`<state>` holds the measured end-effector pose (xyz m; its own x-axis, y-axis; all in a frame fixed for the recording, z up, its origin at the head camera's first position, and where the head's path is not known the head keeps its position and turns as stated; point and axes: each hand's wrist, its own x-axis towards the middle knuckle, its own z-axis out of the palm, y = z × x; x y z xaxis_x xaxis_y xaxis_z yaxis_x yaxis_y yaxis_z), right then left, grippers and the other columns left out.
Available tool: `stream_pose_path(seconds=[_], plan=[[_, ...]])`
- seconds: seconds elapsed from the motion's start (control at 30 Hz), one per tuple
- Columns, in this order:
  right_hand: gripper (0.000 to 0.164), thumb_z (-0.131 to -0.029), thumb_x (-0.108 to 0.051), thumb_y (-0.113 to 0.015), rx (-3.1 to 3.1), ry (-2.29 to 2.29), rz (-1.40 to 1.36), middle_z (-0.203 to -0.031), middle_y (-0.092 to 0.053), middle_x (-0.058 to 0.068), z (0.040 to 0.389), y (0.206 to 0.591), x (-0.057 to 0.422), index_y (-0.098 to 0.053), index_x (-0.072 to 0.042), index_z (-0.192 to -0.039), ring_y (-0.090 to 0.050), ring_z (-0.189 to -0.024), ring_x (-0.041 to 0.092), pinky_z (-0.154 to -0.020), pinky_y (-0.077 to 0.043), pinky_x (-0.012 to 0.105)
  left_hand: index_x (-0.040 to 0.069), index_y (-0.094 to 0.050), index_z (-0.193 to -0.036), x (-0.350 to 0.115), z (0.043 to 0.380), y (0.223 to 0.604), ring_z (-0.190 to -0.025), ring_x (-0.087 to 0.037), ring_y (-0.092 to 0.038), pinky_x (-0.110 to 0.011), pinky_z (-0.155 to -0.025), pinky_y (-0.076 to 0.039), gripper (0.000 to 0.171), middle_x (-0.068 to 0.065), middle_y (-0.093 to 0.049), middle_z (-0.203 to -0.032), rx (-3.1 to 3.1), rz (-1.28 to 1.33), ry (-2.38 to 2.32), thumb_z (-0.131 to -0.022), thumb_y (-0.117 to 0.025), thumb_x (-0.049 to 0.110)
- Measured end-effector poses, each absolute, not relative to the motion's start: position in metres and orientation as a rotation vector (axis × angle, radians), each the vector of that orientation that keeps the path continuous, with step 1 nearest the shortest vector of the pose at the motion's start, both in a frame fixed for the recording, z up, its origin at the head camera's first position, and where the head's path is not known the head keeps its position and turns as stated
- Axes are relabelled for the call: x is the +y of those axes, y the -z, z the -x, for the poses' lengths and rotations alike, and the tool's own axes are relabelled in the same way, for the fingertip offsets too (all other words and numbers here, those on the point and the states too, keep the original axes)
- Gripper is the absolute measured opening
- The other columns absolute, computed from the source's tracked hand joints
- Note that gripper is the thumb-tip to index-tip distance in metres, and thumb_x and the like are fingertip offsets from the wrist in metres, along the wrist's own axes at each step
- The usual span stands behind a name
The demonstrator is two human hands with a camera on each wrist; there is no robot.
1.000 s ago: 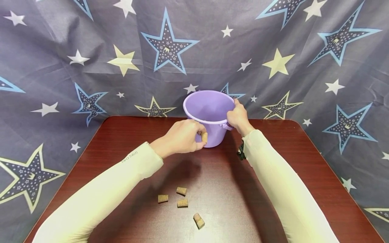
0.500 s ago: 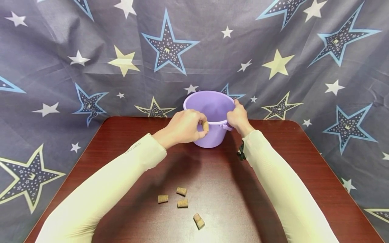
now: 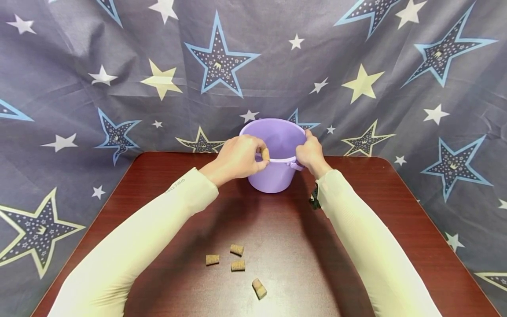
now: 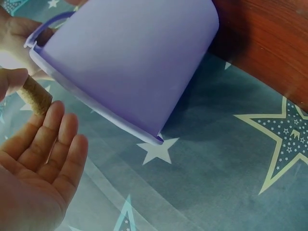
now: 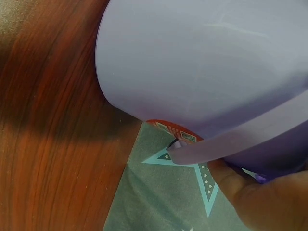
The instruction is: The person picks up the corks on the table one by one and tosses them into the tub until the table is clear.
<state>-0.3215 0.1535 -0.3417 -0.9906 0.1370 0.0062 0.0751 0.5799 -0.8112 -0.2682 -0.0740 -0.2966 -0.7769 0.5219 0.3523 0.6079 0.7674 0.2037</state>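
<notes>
My left hand (image 3: 241, 156) pinches a cork (image 3: 265, 154) between thumb and fingertips, right at the near rim of a purple bucket (image 3: 271, 178). In the left wrist view that cork (image 4: 37, 97) is held by its ends, while the other fingers (image 4: 70, 166) stretch out loosely. On the bucket's right side, my right hand (image 3: 310, 152) grips the rim by the handle joint. The right wrist view shows the handle (image 5: 245, 134) hanging along the bucket's wall, with part of the hand beneath it. The bucket stands upright; its floor is hidden from the head view.
Several more corks lie on the reddish-brown table (image 3: 285, 246) nearer the person, among them a tilted one (image 3: 259, 289) closest to the front. Behind the table hangs a grey curtain (image 3: 277, 66) printed with stars. A red label (image 5: 173, 130) shows on the bucket's side.
My left hand has risen with the cork from in front of the bucket's wall up to its rim. The right hand, the bucket and the corks on the table have stayed put.
</notes>
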Motion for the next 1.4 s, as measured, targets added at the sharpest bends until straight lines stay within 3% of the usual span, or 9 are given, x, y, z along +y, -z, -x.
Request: stream_pose_path(seconds=[0.33, 0.53, 1.07, 1.4], plan=[[0.076, -0.094, 0.001, -0.041, -2.727, -1.396, 0.181, -0.163, -0.032, 0.020, 0.322, 0.343, 0.154, -0.016, -0.007, -0.165, -0.041, -0.141, 0.033, -0.116, -0.037, 0.045, 0.028, -0.074, -0.084, -0.070, 0.281, 0.293, -0.084, -0.017, -0.063, -0.041, -0.074, -0.053, 0.006, 0.010, -0.071, -0.087, -2.722, 0.772, 0.447, -0.086, -0.071, 0.033], [0.076, -0.091, 0.001, -0.043, -2.720, -1.358, 0.177, -0.160, -0.036, 0.023, 0.324, 0.344, 0.154, -0.020, -0.005, -0.164, -0.040, -0.144, 0.034, -0.118, -0.034, 0.044, 0.028, -0.076, -0.085, -0.069, 0.287, 0.296, -0.090, -0.020, -0.064, -0.042, -0.080, -0.054, 0.008, 0.004, -0.074, -0.091, -2.742, 0.732, 0.434, -0.086, -0.072, 0.035], [0.076, -0.091, 0.001, -0.043, -2.716, -1.373, 0.183, -0.159, -0.039, 0.022, 0.324, 0.343, 0.154, -0.021, -0.006, -0.164, -0.042, -0.140, 0.033, -0.115, -0.038, 0.045, 0.022, -0.076, -0.089, -0.057, 0.298, 0.302, -0.095, -0.022, -0.065, -0.039, -0.086, -0.053, 0.012, 0.005, -0.072, -0.090, -2.711, 0.765, 0.354, -0.090, -0.070, 0.032], [0.077, -0.092, 0.001, -0.043, -2.721, -1.386, 0.179, -0.162, -0.035, 0.021, 0.324, 0.342, 0.153, -0.018, -0.007, -0.164, -0.039, -0.144, 0.033, -0.118, -0.034, 0.044, 0.020, -0.075, -0.087, -0.052, 0.302, 0.305, -0.092, -0.024, -0.066, -0.040, -0.085, -0.054, 0.011, 0.003, -0.072, -0.088, -2.721, 0.741, 0.316, -0.089, -0.069, 0.029]])
